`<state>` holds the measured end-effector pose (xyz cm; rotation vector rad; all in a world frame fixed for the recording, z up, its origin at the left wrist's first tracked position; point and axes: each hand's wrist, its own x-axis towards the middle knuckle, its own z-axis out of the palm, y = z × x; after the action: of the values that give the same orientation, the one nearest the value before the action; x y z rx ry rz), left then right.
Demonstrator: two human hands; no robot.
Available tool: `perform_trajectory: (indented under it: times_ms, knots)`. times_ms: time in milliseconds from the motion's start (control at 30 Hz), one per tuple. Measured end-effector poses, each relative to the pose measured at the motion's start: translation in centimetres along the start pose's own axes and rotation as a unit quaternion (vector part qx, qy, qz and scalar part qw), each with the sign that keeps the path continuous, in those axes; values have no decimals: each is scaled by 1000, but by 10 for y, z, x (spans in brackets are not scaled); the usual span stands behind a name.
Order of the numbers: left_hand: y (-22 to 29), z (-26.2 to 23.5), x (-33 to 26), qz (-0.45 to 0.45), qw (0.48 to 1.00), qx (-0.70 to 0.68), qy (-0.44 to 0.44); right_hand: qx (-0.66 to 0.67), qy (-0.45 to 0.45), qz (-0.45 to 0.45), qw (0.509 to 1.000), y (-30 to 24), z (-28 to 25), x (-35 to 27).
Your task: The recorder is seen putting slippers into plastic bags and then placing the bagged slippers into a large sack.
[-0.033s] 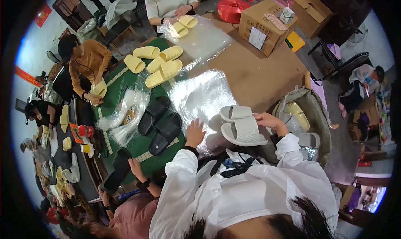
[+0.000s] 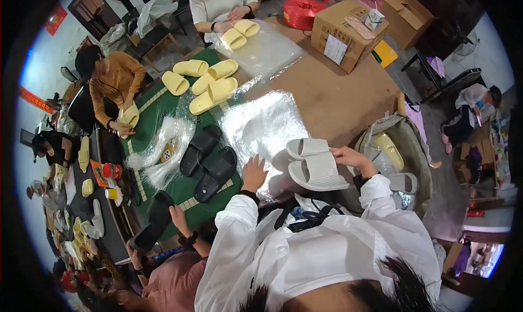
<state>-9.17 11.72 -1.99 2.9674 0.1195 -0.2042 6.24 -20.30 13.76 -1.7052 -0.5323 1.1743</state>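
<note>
A pair of pale grey-white slides (image 2: 318, 167) is in my right hand (image 2: 350, 158), which grips them by their right side near the table's front edge. My left hand (image 2: 254, 176) lies with its fingers apart on the lower left part of a stack of clear plastic bags (image 2: 267, 116). It holds nothing. The slides are just right of the stack's near corner. Left of my left hand, a pair of black slides (image 2: 217, 173) lies on the green mat (image 2: 185, 200).
Several yellow slides (image 2: 213, 95) lie further back on the mat beside white plastic strands (image 2: 163, 143). A cardboard box (image 2: 346, 34) and red twine roll (image 2: 303, 13) stand at the back. Right of me is an open sack (image 2: 425, 165) with slides inside. Co-workers sit left and across; one at lower left holds black slides (image 2: 152, 222).
My hands and the grey-white slides stay where they were. The co-worker at lower left has shifted the black slides very slightly.
</note>
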Motion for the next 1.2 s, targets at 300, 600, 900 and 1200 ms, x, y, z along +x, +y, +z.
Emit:
perform_trajectory:
  times_ms: [300,600,900,1200]
  knots:
    - [22,-46,21,38,990,-20,136,-118,-7,-73,990,18,24,34]
    - [48,-66,17,87,979,-70,170,-161,272,-86,945,44,73,83]
    - [83,-106,5,198,970,16,139,-157,381,-191,891,45,93,93]
    - [117,-135,-28,361,913,-121,144,-536,384,-331,675,11,81,113]
